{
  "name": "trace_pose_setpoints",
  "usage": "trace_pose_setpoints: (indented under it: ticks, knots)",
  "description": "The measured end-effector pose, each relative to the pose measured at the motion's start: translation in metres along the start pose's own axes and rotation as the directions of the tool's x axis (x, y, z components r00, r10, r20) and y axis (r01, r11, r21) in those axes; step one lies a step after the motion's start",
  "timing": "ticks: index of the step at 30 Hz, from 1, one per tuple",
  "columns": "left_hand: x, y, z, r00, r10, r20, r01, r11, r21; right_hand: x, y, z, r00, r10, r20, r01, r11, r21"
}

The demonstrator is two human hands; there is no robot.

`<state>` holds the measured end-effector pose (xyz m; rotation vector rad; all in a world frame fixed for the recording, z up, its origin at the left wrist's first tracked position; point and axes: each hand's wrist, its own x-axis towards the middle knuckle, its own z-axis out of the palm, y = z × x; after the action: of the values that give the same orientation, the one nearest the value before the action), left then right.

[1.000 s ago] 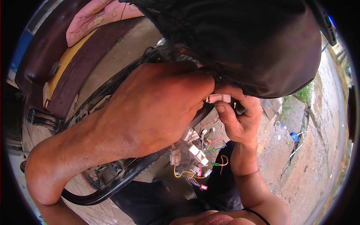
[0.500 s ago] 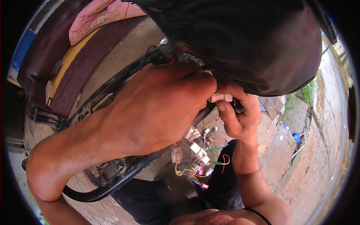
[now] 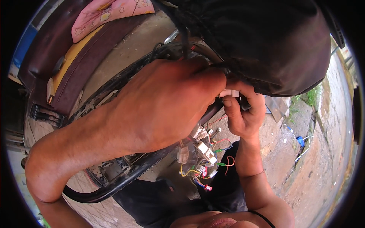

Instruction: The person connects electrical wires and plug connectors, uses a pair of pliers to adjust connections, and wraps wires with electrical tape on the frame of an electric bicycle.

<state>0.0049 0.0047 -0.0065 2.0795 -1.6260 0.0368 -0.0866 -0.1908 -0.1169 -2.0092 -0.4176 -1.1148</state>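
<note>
connector (image 3: 232, 93) just right of centre | right hand (image 3: 247, 112) pinches it between thumb and finger | left hand (image 3: 167, 102) at its left end, fingertips hidden, grip cannot be told | plugs (image 3: 206, 152) below centre | black cloth (image 3: 266, 45) upper right

The back of my left hand (image 3: 171, 100) hides its own fingertips, so I can't tell how they grip. Only one end of the connector (image 3: 231, 93) shows past it, in my right hand (image 3: 245, 108), whose index tip is hidden too. My left forearm (image 3: 80, 155) covers a stretch of the frame (image 3: 102, 195). The black cover (image 3: 266, 49) and pink cloth (image 3: 114, 17) are cut off at the top. The blue scrap (image 3: 300, 141) is too small to make out, and so are some ends of the wires (image 3: 198, 181).
</note>
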Motion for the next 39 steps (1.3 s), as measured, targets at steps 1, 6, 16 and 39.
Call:
trace_pose_setpoints:
  ticks: [1, 6, 16, 39]
  knots:
    - [0.000, 0.000, 0.000, 1.000, 0.017, -0.025, -0.017, 1.000, -0.002, -0.001, -0.002, -0.001, 0.994, 0.109, 0.030, -0.110, 0.993, 0.041]
    - [0.000, 0.002, 0.001, 0.996, 0.038, -0.078, -0.035, 0.999, 0.038, 0.001, -0.002, -0.003, 0.990, 0.126, 0.060, -0.132, 0.986, 0.098]
    - [0.001, -0.006, 0.008, 0.983, 0.153, -0.106, -0.139, 0.982, 0.124, 0.007, -0.001, -0.001, 0.994, 0.097, 0.045, -0.100, 0.992, 0.078]
    - [0.006, -0.008, 0.010, 0.993, -0.077, -0.090, 0.075, 0.997, -0.025, -0.004, 0.008, 0.000, 0.952, 0.296, 0.073, -0.304, 0.898, 0.318]
